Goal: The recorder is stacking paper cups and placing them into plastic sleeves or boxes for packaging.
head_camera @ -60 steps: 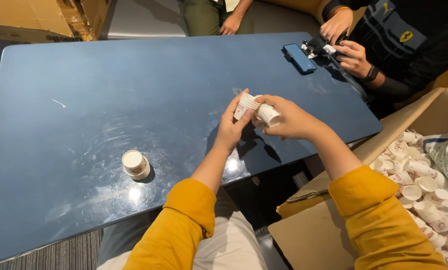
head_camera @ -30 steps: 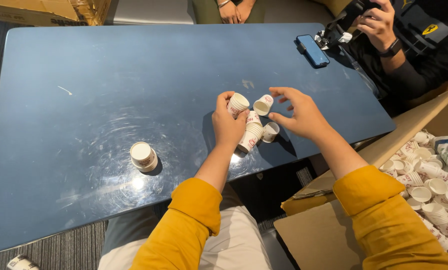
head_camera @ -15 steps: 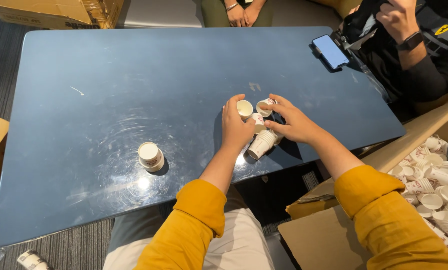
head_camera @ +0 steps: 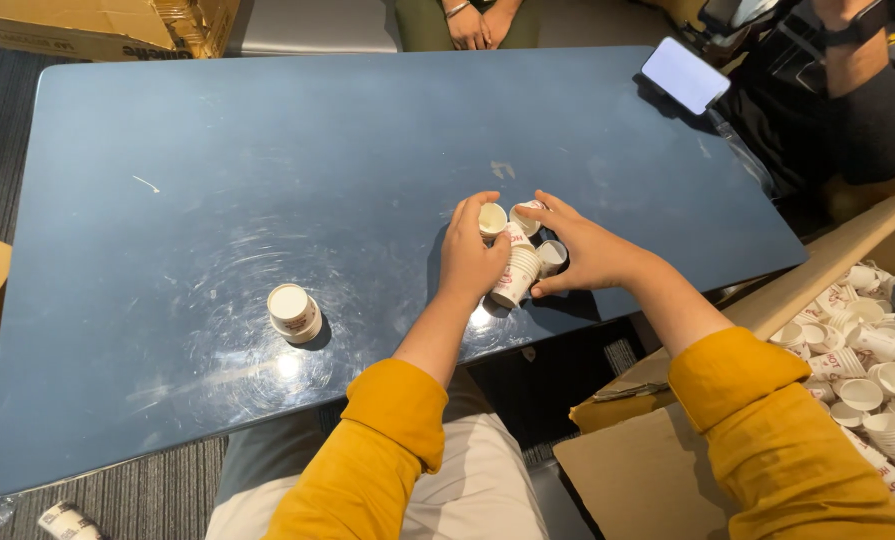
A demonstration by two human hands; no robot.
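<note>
Mid-table, left hand [head_camera: 474, 262] and right hand [head_camera: 585, 256] clasp paper cups [head_camera: 520, 252] — partly nested; inverted stack [head_camera: 294, 312] at nine o'clock, carton [head_camera: 872, 360] still full.

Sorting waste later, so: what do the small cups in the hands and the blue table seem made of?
Small cups: apparently thin paper, matte white with red print; the nested stack shows thin rolled rims. Blue table: probably laminate or painted board, semi-glossy; it mirrors ceiling light and shows swirl scuffs, but the core is hidden.
</note>
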